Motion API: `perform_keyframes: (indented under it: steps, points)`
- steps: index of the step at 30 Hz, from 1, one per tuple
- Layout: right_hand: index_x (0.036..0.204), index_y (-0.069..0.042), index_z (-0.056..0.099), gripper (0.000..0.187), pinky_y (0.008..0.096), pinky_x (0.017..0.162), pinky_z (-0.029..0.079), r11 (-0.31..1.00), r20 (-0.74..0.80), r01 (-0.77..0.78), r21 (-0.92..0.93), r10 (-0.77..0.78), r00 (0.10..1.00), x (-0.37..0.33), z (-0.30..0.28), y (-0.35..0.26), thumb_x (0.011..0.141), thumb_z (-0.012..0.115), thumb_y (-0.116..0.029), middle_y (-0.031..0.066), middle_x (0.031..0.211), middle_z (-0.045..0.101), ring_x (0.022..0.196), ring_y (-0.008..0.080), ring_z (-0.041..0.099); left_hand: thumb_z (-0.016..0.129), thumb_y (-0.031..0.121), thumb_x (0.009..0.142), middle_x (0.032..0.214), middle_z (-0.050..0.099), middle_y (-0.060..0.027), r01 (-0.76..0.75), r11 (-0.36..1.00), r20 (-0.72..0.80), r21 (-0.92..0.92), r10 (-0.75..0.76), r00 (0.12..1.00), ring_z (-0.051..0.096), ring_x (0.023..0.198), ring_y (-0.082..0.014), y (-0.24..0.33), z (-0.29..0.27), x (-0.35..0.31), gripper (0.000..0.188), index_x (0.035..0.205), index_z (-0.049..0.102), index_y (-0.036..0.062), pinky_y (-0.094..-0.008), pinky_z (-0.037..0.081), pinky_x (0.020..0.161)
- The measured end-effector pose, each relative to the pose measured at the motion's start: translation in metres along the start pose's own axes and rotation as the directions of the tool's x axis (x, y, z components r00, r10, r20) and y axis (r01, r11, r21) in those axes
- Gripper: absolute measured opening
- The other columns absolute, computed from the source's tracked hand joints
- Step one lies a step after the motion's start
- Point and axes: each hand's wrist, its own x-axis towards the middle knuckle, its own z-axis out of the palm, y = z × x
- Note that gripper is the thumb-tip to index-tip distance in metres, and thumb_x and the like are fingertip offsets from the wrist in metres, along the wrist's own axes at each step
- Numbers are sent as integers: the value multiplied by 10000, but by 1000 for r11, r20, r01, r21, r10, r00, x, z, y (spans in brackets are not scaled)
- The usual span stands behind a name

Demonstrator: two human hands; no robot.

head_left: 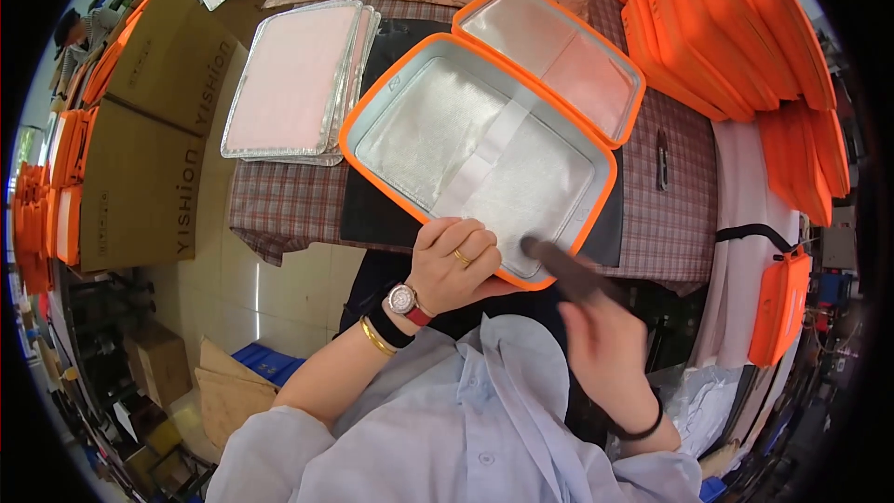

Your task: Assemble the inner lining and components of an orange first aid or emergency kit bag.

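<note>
An orange-rimmed case (pixel 589 191) lies open on a black mat, its base lined with shiny silver foil and crossed by a whitish strap (pixel 484 156). Its foil-lined lid (pixel 531 19) is folded back on the far right side. My left hand (pixel 456 259) is closed over the base's near rim. In my right hand (pixel 603 340) is a dark, stick-like tool (pixel 579 277), smeared by motion, with its rounded tip over the near corner of the foil. The tool's exact kind cannot be made out, nor whether its tip touches the foil.
Foil-edged pale panels (pixel 284 84) are stacked left of the case. A cutter knife (pixel 662 160) lies on the checked tablecloth (pixel 684 214) at right. Several orange cases (pixel 694 37) stand at the far right. A tall cardboard box (pixel 140 177) stands at left.
</note>
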Motion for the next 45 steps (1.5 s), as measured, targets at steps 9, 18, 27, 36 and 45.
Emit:
perform_keyframes:
  steps: [9, 18, 27, 36, 45]
  points:
    - [1374, 24, 509, 419, 264, 598, 441, 998, -319, 30, 50, -12, 948, 22, -59, 8, 984, 589, -108, 90, 889, 652, 633, 145, 549, 737, 555, 751, 930, 608, 38, 27, 999, 42, 35, -28, 999, 610, 919, -147, -2, -4, -7, 431, 769, 559, 163, -358, 396, 901]
    - [1316, -87, 538, 367, 560, 625, 501, 979, -132, -82, -187, 58, 990, 77, -26, 50, 972, 579, -209, 246, 724, 643, 704, 460, 642, 799, 551, 663, 890, 611, 39, 28, 999, 18, 44, -29, 999, 605, 905, -180, -3, 2, -1, 476, 753, 534, 166, -370, 383, 869]
    - [1433, -9, 457, 436, 408, 778, 533, 970, -262, 44, -240, -108, 959, 77, -8, 53, 1022, 515, -142, 274, 1097, 669, 915, 410, 694, 811, 357, 570, 907, 565, -17, 62, 998, 263, 15, -64, 963, 586, 947, -211, 9, -19, 14, 431, 834, 567, 119, -363, 441, 879]
    - [1420, -15, 459, 410, 427, 708, 521, 992, -186, -12, -126, -12, 982, 80, 9, 51, 1039, 476, -166, 300, 928, 651, 825, 456, 672, 806, 381, 589, 989, 605, 16, -30, 998, 189, 48, 21, 982, 600, 992, -169, 0, -14, -4, 425, 868, 568, 164, -359, 429, 958]
    - [1422, -28, 461, 400, 421, 710, 520, 982, -231, 79, -170, -117, 966, 82, 13, 60, 1043, 462, -156, 280, 969, 656, 844, 460, 672, 770, 379, 604, 1007, 612, 27, -59, 998, 160, 39, 52, 986, 598, 994, -159, -5, -13, -3, 391, 854, 556, 169, -348, 428, 954]
